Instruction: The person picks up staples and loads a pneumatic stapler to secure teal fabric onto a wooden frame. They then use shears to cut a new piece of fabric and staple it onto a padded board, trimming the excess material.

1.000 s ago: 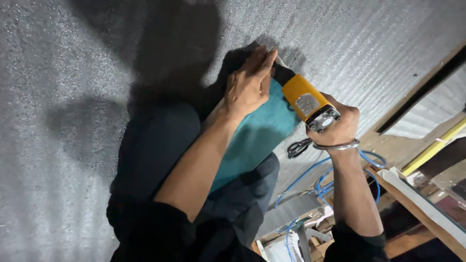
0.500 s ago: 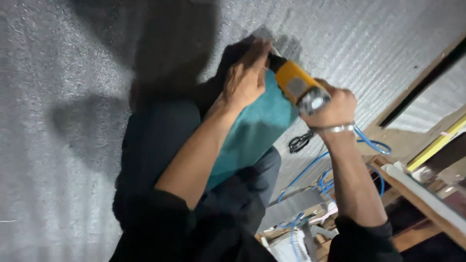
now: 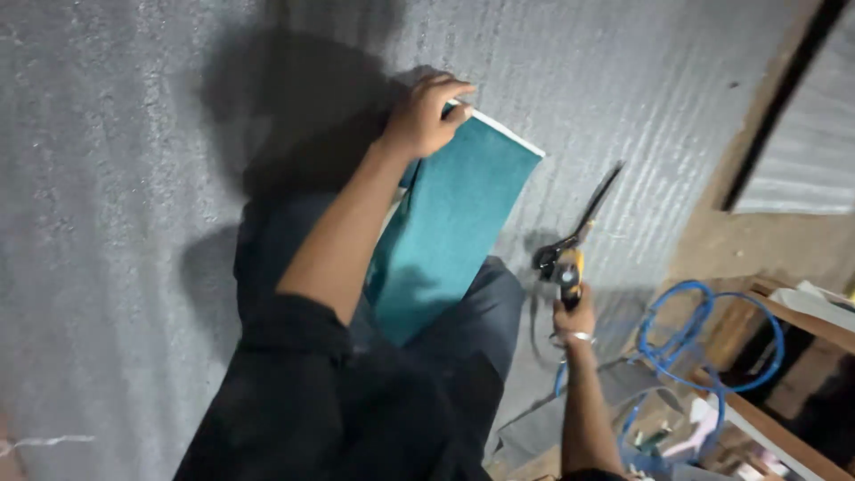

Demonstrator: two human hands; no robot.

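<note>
Left hand (image 3: 426, 114) grips tile (image 3: 445, 236) at far edge; right hand (image 3: 573, 313) holds grinder (image 3: 570, 258) clear right. Brace tile on knees, keep disc away.

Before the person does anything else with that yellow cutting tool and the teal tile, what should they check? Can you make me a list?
1. Left hand has a firm hold on the teal tile: ok, fingers wrap its top edge.
2. Right hand grips the yellow cutting tool: ok.
3. Tool kept away from the tile and the left hand: ok, it is held off to the side.
4. Disc stopped: cannot tell.
5. Blue cable away from the tool: not ok, it loops close beside the right arm.
6. Tile steady: cannot tell; its lower end rests against the person's leg.
</note>
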